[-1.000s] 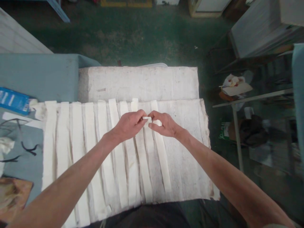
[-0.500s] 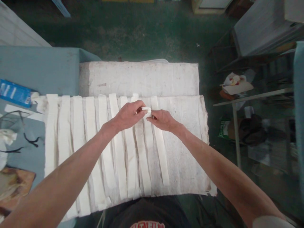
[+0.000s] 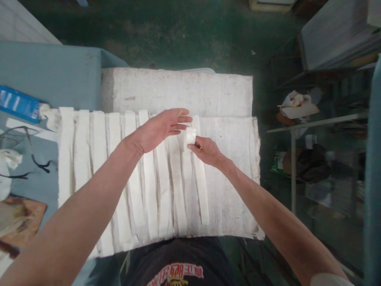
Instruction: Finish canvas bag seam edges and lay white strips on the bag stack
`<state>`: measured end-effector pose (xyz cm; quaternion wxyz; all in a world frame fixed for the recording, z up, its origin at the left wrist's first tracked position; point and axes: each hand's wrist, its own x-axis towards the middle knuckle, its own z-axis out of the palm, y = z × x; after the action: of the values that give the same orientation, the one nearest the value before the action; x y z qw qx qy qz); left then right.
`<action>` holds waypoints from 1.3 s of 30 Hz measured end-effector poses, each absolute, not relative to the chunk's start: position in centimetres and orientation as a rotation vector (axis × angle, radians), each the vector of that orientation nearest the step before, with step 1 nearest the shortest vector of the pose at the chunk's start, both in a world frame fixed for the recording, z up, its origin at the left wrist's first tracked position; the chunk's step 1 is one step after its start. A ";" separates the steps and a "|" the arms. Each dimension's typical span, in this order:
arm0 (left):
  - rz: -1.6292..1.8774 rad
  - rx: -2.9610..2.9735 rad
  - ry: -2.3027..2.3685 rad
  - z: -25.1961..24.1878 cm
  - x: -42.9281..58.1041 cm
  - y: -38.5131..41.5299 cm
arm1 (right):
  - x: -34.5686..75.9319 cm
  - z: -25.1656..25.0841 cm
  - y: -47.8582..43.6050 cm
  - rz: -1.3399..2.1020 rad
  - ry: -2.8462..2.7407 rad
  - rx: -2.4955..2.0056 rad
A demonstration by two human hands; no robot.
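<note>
My right hand pinches a small folded or rolled white strip between thumb and fingers, above the middle of the work surface. Just left of it, my left hand is open, its fingers stretched toward the strip; whether a fingertip touches it I cannot tell. Below both hands, several long white strips lie side by side on a whitish, rough-edged sheet. The strip nearest the right lies slightly slanted. My arms cover parts of the strips on the left.
A second whitish sheet extends behind the first. On the blue-grey covered table at left are a blue packet, eyeglasses and a brown board. A metal frame stands at right.
My left hand has let go of the folded white strip and opened, its fingers now stretched out. The strip stays in my right hand. The view has shifted slightly.
</note>
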<state>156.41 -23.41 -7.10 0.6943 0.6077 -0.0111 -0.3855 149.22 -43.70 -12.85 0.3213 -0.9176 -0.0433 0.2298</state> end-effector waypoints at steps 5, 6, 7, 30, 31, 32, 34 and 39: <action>-0.817 1.453 0.265 -8.3 154.8 -24.5 | 147.7 -12.1 -44.0 0.536 -0.110 -2.301; -0.843 1.451 0.267 -8.9 154.3 -24.6 | 147.2 -11.8 -44.0 0.521 -0.116 -2.279; -0.869 1.453 0.261 -9.4 153.8 -24.6 | 146.7 -11.6 -44.1 0.504 -0.118 -2.262; -0.712 1.892 0.011 -11.2 141.5 -26.4 | 143.4 -10.4 -44.2 0.300 0.083 -1.908; -0.703 1.890 0.027 -10.9 141.0 -26.8 | 143.2 -10.2 -44.3 0.304 0.091 -1.896; -0.705 1.876 0.027 -10.4 140.5 -27.1 | 143.0 -9.8 -44.5 0.310 0.094 -1.883; -0.730 1.824 0.006 -8.9 139.2 -27.4 | 142.1 -8.7 -45.0 0.325 0.096 -1.851; -0.773 1.673 0.058 -5.7 134.7 -26.9 | 138.1 -6.1 -45.9 0.380 0.140 -1.757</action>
<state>134.72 -26.88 -5.66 0.6042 0.7230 0.0252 -0.3341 138.05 -45.91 -6.12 0.6205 -0.7642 0.0608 0.1655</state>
